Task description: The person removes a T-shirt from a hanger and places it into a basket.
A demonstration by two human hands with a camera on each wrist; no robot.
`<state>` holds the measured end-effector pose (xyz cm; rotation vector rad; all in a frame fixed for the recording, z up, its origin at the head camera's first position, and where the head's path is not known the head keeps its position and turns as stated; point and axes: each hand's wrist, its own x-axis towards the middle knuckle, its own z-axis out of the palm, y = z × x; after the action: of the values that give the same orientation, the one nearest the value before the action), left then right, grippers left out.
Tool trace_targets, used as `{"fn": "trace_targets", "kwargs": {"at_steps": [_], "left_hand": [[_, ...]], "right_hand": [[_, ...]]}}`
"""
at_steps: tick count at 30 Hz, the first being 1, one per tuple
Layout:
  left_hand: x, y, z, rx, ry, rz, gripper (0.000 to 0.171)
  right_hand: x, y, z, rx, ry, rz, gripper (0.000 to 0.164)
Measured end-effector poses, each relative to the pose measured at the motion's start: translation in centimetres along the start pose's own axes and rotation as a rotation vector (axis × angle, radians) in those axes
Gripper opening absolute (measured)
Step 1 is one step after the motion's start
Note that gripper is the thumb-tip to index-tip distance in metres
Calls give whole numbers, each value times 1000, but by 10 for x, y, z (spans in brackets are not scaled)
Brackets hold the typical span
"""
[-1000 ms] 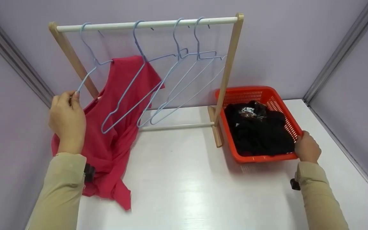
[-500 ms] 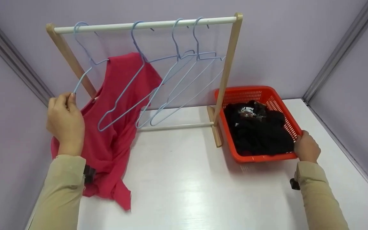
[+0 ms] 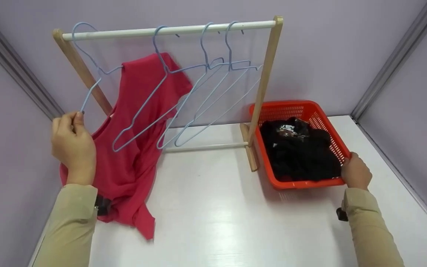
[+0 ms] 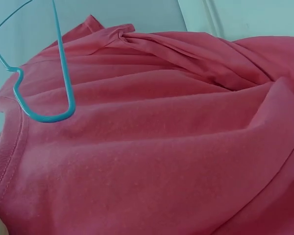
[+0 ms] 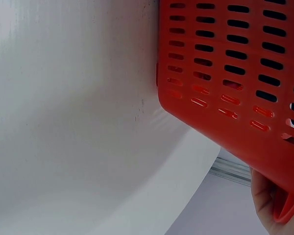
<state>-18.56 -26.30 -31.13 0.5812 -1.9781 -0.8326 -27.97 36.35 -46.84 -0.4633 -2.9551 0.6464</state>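
My left hand pinches the free arm of a light blue clothes hanger at the left of the head view. The hanger's hook passes over the white rail, its top standing slightly above it. A red T-shirt hangs with one shoulder on the hanger's other arm; its lower part droops toward the table. The left wrist view shows the shirt's folds, with another blue hanger in front. My right hand grips the near right corner of a red plastic basket, which holds black clothing.
A clothes rack with a white rail and wooden legs stands at the back of the white table. Several bare blue hangers hang from its middle and right. Pale walls enclose the back and both sides.
My left hand has moved slightly left and down, tilting the hanger; its hook has shifted left and risen. The shirt's shoulder has lifted. My right hand and the basket hold still.
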Motion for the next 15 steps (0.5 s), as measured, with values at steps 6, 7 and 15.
{"fn": "trace_targets", "kwargs": {"at_steps": [6, 7, 15], "left_hand": [[1, -1, 1, -3, 12, -2, 43], [2, -1, 1, -4, 15, -1, 43], [6, -2, 2, -12, 48, -35, 44]], "right_hand": [[1, 2, 1, 1, 9, -12, 41], [1, 2, 1, 2, 13, -14, 41], [-1, -1, 1, 6, 33, -23, 41]]}}
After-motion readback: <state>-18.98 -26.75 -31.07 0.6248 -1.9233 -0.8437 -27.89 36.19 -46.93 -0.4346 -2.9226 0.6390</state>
